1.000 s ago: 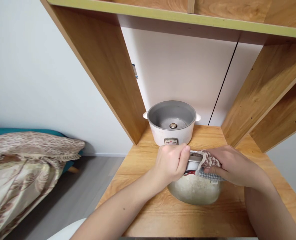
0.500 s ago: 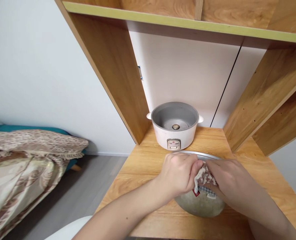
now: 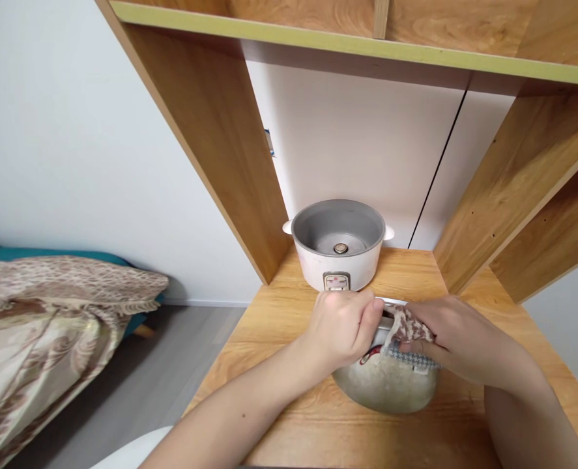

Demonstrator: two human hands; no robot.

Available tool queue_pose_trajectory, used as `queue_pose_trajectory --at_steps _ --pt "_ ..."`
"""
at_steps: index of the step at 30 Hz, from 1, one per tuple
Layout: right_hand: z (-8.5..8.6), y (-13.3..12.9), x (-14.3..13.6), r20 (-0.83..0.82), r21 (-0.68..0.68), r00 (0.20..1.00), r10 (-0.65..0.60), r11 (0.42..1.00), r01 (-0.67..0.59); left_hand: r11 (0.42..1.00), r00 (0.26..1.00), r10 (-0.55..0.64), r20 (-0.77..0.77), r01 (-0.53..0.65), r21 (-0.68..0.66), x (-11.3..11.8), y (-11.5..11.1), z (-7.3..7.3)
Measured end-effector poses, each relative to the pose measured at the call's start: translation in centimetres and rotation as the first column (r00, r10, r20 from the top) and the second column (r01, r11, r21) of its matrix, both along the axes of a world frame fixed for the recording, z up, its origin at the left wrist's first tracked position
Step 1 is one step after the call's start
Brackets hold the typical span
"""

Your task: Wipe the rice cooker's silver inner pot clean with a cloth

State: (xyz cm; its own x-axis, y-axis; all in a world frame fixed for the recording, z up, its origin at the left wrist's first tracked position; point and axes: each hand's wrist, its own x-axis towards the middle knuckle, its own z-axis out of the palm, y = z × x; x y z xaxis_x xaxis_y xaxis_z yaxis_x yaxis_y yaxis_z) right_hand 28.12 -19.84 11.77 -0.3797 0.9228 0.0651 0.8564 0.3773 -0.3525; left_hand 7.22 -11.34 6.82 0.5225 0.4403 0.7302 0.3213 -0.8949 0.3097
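Observation:
A metal inner pot (image 3: pixel 384 392) with a dull, stained outside stands tilted on the wooden desk. My left hand (image 3: pixel 343 326) is closed over its rim on the left side, with the fingers hidden inside. A brown-and-white patterned cloth (image 3: pixel 408 327) with a grey checked underside and a red edge hangs over the near rim. My right hand (image 3: pixel 457 332) grips this cloth against the pot's right side; most of its fingers are hidden. Behind the pot sits a white rice cooker body (image 3: pixel 337 260), uncovered, with a grey inside and a small round button at its bottom.
The wooden desk (image 3: pixel 293 417) has upright panels (image 3: pixel 210 143) on both sides and a shelf with a yellow-green edge (image 3: pixel 318 40) overhead. Left, a couch with a patterned cover (image 3: pixel 58 326) stands by the wall. A white rounded edge (image 3: pixel 132 449) shows at the bottom.
The right hand has moved slightly right with the cloth, away from the left hand, so more of the pot's rim shows between them. The left hand stays on the pot.

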Motion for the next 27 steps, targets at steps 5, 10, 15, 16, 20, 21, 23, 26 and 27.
queue_pose_trajectory --at_steps 5,10,15,16,20,21,23,26,27 --pt "-0.2 0.1 -0.1 0.008 0.023 1.0 -0.016 1.0 0.016 1.0 0.999 0.013 0.029 -0.014 0.025 0.1 0.0 -0.1" --pt "-0.7 -0.8 -1.3 0.029 0.127 0.999 -0.019 0.992 0.016 0.999 0.999 0.033 0.002 -0.033 0.033 0.1 -0.6 -0.1" --pt "-1.0 -1.5 -2.5 0.09 0.156 0.996 -0.026 0.988 0.012 0.996 1.0 0.005 -0.001 -0.005 0.087 0.3 -1.2 0.0" --pt "-1.0 -1.5 -2.7 0.093 0.159 0.995 -0.025 0.987 0.01 0.995 1.0 -0.001 0.006 0.0 0.096 0.4 -1.3 0.1" --pt "-1.0 -1.5 -2.5 0.069 0.15 0.998 -0.014 0.989 0.003 0.994 1.0 0.0 0.011 -0.002 0.11 0.4 -1.3 0.3" --pt "-1.1 -1.4 -2.4 0.061 0.154 0.998 -0.012 0.988 0.003 0.994 1.0 0.002 0.005 -0.002 0.109 0.4 -1.3 0.3" --pt "-1.0 -1.4 -2.0 0.053 0.167 0.999 -0.001 0.986 -0.007 0.994 1.0 0.001 -0.004 0.0 0.11 0.4 -1.3 0.4" --pt "-0.8 -1.4 -1.6 0.047 0.161 0.999 0.018 0.987 -0.025 0.993 1.0 -0.008 -0.007 0.009 0.116 0.3 -1.3 0.4" --pt "-0.7 -1.4 -1.5 0.043 0.142 0.999 0.021 0.989 -0.027 0.993 1.0 -0.009 -0.006 0.01 0.118 0.3 -1.3 0.4"
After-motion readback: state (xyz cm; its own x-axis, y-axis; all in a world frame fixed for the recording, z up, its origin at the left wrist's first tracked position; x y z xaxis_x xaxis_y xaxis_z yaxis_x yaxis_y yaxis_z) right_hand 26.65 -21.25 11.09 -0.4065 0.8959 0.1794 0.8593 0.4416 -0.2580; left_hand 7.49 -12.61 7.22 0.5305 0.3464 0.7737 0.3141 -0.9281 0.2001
